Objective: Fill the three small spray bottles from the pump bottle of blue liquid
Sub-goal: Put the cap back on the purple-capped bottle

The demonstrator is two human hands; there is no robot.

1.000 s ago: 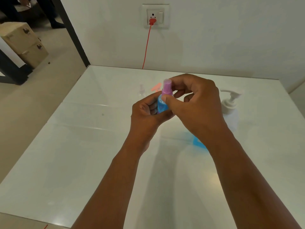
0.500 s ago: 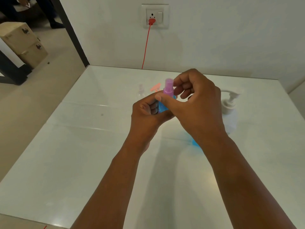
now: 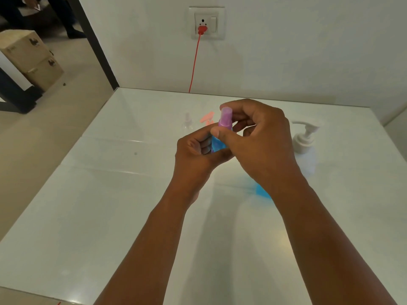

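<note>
Spray bottle (image 3: 217, 144), blue-filled: left hand (image 3: 196, 150) gripping its body above the desk (image 3: 110, 205), right hand's (image 3: 259, 142) fingers (image 3: 220, 134) re-pinching and twisting its purple cap (image 3: 225, 119), shifted since earlier; closing nearly complete.

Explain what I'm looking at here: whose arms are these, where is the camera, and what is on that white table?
No machine here: a person wears a camera on the head, looking down at their own bare arms. The left hand grips a small spray bottle of blue liquid; the right hand pinches its purple plastic cap. On the glossy white table stand a white pump bottle, to the right, and a small clear spray bottle, further back. A red cord runs up to a wall socket.
</note>
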